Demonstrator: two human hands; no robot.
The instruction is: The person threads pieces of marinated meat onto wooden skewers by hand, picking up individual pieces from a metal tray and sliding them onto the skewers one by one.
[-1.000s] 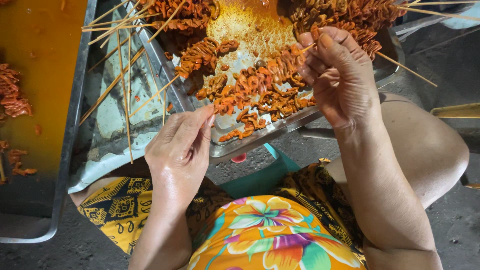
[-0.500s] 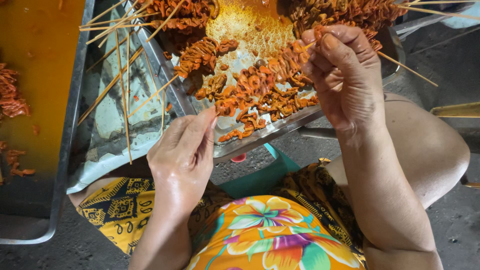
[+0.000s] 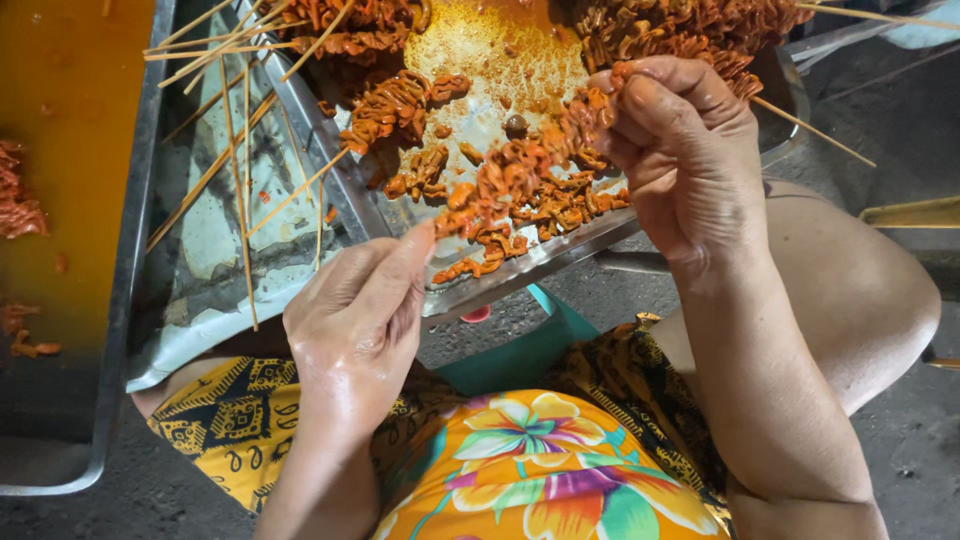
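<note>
My right hand (image 3: 680,160) grips a wooden skewer (image 3: 810,128) threaded with orange marinated meat (image 3: 520,175); the bare stick end pokes out to the right past my fingers. My left hand (image 3: 355,320) pinches the lower end of that meat strip with thumb and fingertips. Both hands hover over the near edge of a metal tray (image 3: 540,262) that holds loose marinated pieces and several filled skewers.
Bare wooden skewers (image 3: 240,170) lie on plastic sheeting left of the tray. A second metal tray (image 3: 120,300) with orange sauce stands at the far left. My lap in patterned cloth and a teal stool edge (image 3: 520,350) are below.
Both hands keep working the same skewer; the meat has slid further along the stick and my left fingers have moved up closer to the strip.
</note>
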